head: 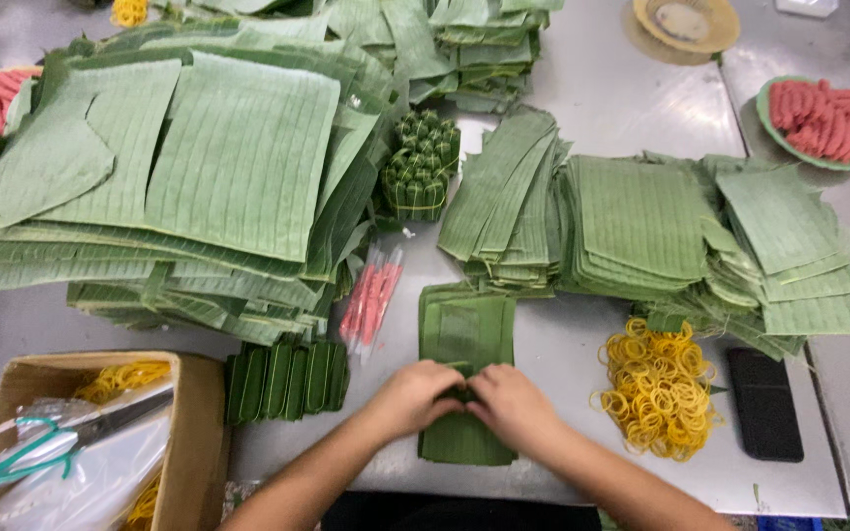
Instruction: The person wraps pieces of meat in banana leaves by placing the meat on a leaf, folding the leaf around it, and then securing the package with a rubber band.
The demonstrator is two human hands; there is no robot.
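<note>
My left hand (415, 395) and my right hand (510, 401) meet over a stack of small cut banana leaf pieces (465, 329) on the steel table (563, 344). Both sets of fingers pinch and fold a leaf piece (462, 441) near the table's front edge. What the folded leaf holds is hidden under my fingers. Left of my left hand lies a row of finished leaf-wrapped parcels (287, 379). A few pink sausages in clear wrap (371, 295) lie just beyond it.
Yellow rubber bands (656, 388) are heaped right of my hands, beside a black phone (764, 401). Large leaf stacks (199, 167) fill the left, smaller ones (641, 231) the right. A tied parcel bundle (420, 162) sits centre. A cardboard box with scissors (61, 438) stands front left. Green plate of pink sausages (823, 120).
</note>
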